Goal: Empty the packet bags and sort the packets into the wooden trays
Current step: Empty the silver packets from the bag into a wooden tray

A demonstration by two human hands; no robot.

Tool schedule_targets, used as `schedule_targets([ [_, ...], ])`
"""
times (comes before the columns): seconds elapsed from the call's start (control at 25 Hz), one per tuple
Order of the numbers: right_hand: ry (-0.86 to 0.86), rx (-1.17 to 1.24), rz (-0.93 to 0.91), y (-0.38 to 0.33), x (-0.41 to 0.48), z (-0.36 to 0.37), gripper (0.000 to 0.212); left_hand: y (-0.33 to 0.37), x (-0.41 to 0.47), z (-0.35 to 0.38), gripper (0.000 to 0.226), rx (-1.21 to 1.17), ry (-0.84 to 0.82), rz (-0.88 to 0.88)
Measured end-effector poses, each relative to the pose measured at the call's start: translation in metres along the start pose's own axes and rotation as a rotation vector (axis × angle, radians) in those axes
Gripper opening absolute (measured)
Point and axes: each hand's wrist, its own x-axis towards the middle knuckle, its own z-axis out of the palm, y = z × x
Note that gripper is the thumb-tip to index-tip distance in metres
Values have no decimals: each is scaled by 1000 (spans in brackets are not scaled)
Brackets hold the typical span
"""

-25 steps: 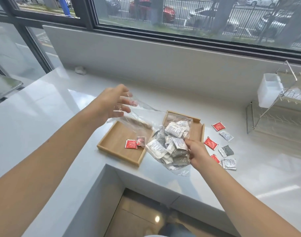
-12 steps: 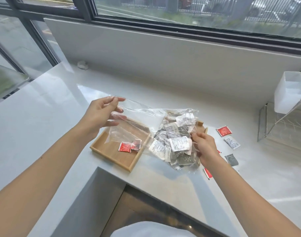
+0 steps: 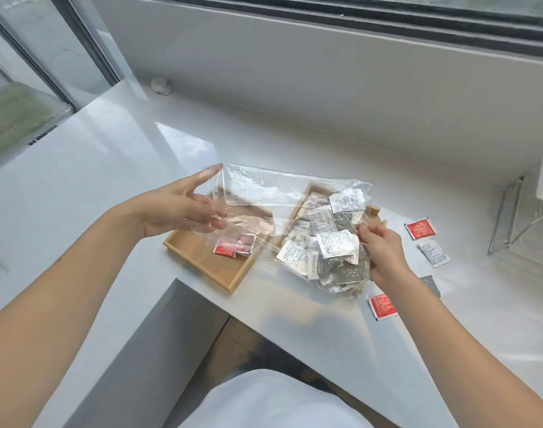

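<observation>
A clear plastic packet bag [image 3: 264,193] hangs over two wooden trays, with several white and grey packets [image 3: 335,245] bunched at its right end. My right hand [image 3: 384,254] grips that filled end. My left hand [image 3: 177,211] is at the bag's open left end with fingers straight and spread; the index tip touches the top corner and the lower fingers show through the film. The left tray [image 3: 202,261] holds two red packets [image 3: 233,247]. Only a corner of the right tray [image 3: 373,210] shows from under the bag.
Loose packets lie on the white counter right of the trays: a red one [image 3: 420,228], a white one [image 3: 433,253], a grey one [image 3: 430,284] and another red one [image 3: 382,305]. A wire rack [image 3: 508,217] stands at far right. The counter edge drops off just before the trays.
My left hand has gone from pinching the bag's mouth to straight, spread fingers. The bag now lies flatter and lower over the trays. My right hand keeps its grip on the filled end.
</observation>
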Motion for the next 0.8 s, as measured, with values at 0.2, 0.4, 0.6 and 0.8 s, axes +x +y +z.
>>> schedule_targets([
  [0.2,44,-73,-99,-1,1,2,11,-14,25,-5,42,-129,173,40],
  [0.4,93,-47,-139,1,-2,19,12,-30,39,-21,19,-148,207,42],
  [0.6,217,-63,-197,6,-16,30,11,-29,57,-32,23,-165,213,135],
  [0.8,338,-89,-212,10,-24,14,14,-12,72,-22,24,-142,122,243],
])
